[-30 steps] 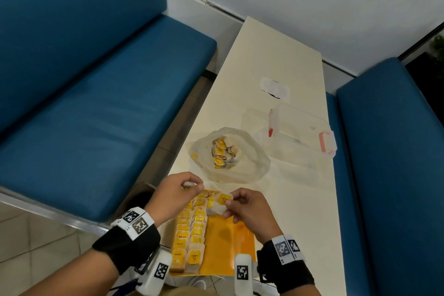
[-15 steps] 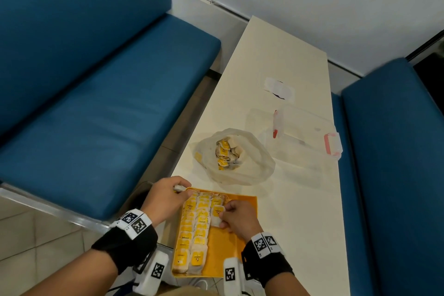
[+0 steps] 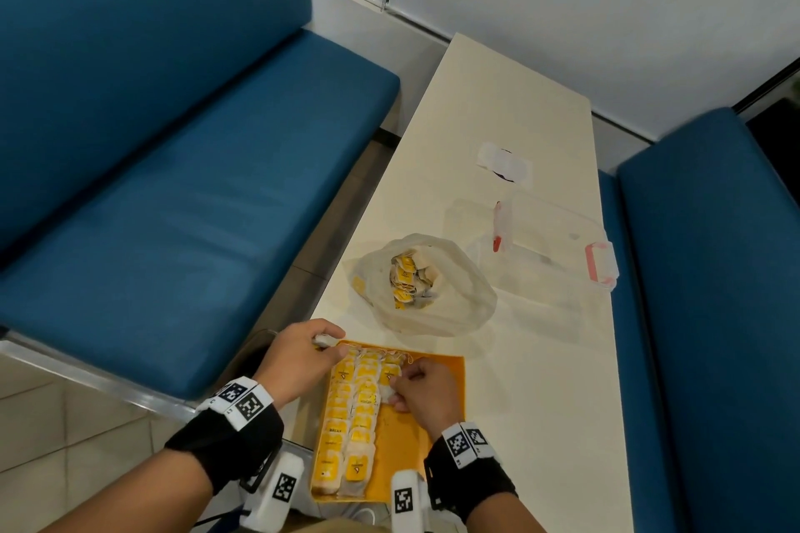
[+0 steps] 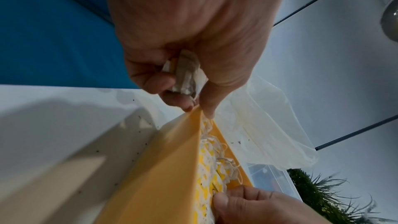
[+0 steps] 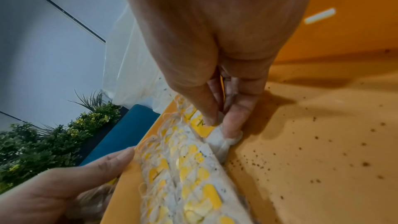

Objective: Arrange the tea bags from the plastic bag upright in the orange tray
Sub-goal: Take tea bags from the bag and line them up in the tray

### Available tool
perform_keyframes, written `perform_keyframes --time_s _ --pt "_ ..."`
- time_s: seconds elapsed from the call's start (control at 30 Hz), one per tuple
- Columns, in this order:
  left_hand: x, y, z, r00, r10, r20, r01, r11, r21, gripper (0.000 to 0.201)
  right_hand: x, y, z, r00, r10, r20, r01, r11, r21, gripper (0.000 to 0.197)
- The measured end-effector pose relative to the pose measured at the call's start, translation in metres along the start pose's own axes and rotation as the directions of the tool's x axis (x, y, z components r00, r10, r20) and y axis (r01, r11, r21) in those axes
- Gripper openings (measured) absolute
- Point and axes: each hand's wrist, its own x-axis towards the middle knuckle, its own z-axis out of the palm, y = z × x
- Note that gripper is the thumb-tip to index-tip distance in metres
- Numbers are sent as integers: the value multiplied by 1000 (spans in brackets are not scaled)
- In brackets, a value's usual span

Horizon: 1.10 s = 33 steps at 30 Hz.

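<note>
Blue benches (image 3: 173,195) flank a cream table (image 3: 511,134). On it the orange tray (image 3: 446,385) sits under both hands, the plastic bag (image 3: 459,299) of tea bags just beyond. Right hand (image 3: 426,392) pinches a tea bag (image 5: 221,140) beside the tray's filled rows (image 3: 350,415). Left hand (image 3: 298,361), at the tray's far corner, curls around another bag (image 4: 187,76).
</note>
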Motion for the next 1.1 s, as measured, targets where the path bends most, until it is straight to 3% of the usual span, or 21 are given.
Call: perform_keyframes --time_s 0.07,0.13,0.2,0.27,0.3,0.37,0.47,0.6,0.73,0.83,0.93,1.1 --pt "-3 4 -4 1000 -16 -17 15 998 -61 19 -3 0 -3 1000 14 4 -14 1000 22 14" --pt "-8 15 -8 999 -37 -32 29 972 -234 14 -9 -4 -10 1000 16 -1 -16 1000 -2 16" --pt "-11 28 -14 996 -83 33 89 874 -477 15 -17 -10 -19 1000 -11 -8 10 998 -70 15" --pt "-13 37 -17 983 -100 153 178 717 -674 19 -27 -21 -27 995 -99 -1 98 987 -130 13" --pt "-13 40 -17 975 -95 201 214 642 -736 21 -32 -29 -29 988 -151 17 152 979 -135 11" --pt "-12 43 -12 965 -85 247 250 574 -780 23 -43 -46 -31 969 -242 56 246 965 -88 9" --pt "-12 48 -2 966 -79 247 247 562 -789 24 -54 -67 -25 936 -339 92 340 941 3 10" --pt "-14 51 11 968 -85 238 239 609 -756 26 -59 -76 -13 919 -379 111 375 925 60 19" --pt "-15 49 16 966 -99 238 247 615 -748 27 -57 -71 -7 867 -494 74 499 861 -98 32" --pt "-17 51 16 961 -94 259 263 592 -762 28 -56 -70 -9 831 -555 35 552 815 -176 24" --pt "-20 52 14 957 -79 279 272 578 -769 27 -55 -69 -9 832 -555 9 551 823 -141 9" --pt "-20 50 13 949 -88 301 297 563 -771 25 -55 -68 -10 845 -534 11 533 842 -87 12"
